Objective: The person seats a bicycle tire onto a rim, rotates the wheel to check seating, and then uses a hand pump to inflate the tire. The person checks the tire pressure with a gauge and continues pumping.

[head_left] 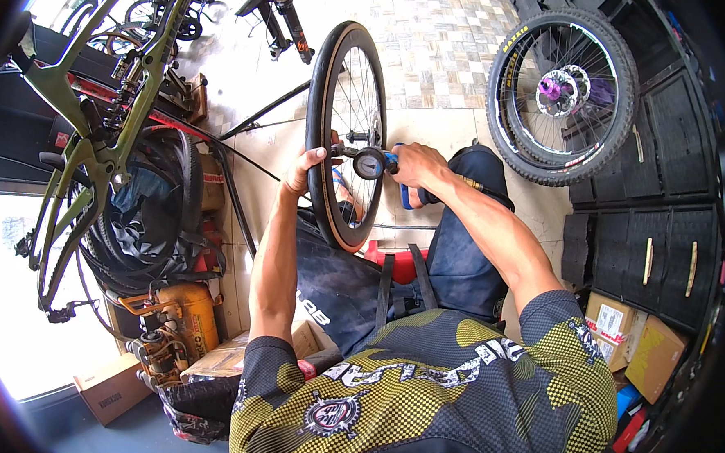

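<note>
A bicycle wheel point(318, 122) with a black, tan-edged tyre stands upright between my knees. My left hand point(302, 170) is wrapped round its left side, thumb on the tyre and some fingers hidden behind the rim. Against the wheel's inner side, a tyre inflator point(368, 164) with a round dial gauge and a blue body reaches toward the rim near my left fingers. My right hand point(418, 165) is closed round the inflator's handle. Whether its head sits on the valve is too small to tell.
A green bike frame point(138, 99) hangs at the left above bundled tyres point(188, 211) and an orange compressor point(188, 318). Two knobbly-tyred wheels point(500, 108) lie at the right beside black drawers point(659, 252). Cardboard boxes point(614, 324) stand at the lower right. A stand's black leg point(266, 110) reaches toward the wheel.
</note>
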Demonstrator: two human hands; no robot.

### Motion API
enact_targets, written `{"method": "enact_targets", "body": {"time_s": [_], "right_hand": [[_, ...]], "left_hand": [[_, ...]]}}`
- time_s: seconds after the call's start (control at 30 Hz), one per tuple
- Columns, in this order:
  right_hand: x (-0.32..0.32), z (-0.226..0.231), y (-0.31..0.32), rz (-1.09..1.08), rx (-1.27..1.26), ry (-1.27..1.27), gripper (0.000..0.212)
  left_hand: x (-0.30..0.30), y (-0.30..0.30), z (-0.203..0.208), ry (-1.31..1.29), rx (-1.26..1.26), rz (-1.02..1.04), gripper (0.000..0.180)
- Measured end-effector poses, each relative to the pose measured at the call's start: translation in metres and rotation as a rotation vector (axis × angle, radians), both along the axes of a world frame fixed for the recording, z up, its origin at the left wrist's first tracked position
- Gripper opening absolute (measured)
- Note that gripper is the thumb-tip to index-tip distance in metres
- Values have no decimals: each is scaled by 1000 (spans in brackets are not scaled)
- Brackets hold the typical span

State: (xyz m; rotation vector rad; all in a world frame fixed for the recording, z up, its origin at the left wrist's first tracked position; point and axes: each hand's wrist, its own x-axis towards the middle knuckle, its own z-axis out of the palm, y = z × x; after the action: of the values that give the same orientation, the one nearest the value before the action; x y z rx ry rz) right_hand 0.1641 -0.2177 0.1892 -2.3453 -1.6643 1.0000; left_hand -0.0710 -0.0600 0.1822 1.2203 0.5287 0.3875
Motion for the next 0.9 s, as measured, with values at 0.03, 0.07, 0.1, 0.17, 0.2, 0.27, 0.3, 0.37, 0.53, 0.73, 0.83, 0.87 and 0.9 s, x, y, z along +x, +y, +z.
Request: {"method": "enact_targets", "body": {"time_s": [0.03,0.07,0.1,0.17,0.2,0.27,0.3,0.37,0.53,0.73,0.83,0.87,0.9], "right_hand": [[0,1,0,-1,-6,1,37],[-1,2,0,-4,-6,4,37],[-1,2,0,-7,-7,9,37],[-1,3,0,-8,-14,18,37],[-1,6,0,-5,-20,23,37],[-1,10,1,1,-31,28,37],[0,11,1,2,-34,29,37],[0,11,0,5,-31,32,37],[0,8,0,9,24,44,36],[-2,4,0,-2,37,7,35],[-1,8,2,9,-27,19,34],[-2,8,2,4,-8,14,34],[-2,7,1,-1,12,9,34]], "left_hand": [[0,0,0,0,1,1,78],[0,0,1,-1,1,1,78],[0,0,1,-3,2,2,78],[0,0,1,-9,2,2,78],[0,0,1,-11,-2,1,78],[0,0,1,-16,-11,-2,77],[0,0,1,-17,-16,-2,77],[1,0,0,-18,-25,-2,77],[-8,12,-14,22,-42,-71,90],[-3,6,-9,-13,-36,-17,82],[-1,1,-2,-20,-25,8,78],[-1,0,0,-18,-24,8,78],[-1,0,0,-20,-25,8,78]]}}
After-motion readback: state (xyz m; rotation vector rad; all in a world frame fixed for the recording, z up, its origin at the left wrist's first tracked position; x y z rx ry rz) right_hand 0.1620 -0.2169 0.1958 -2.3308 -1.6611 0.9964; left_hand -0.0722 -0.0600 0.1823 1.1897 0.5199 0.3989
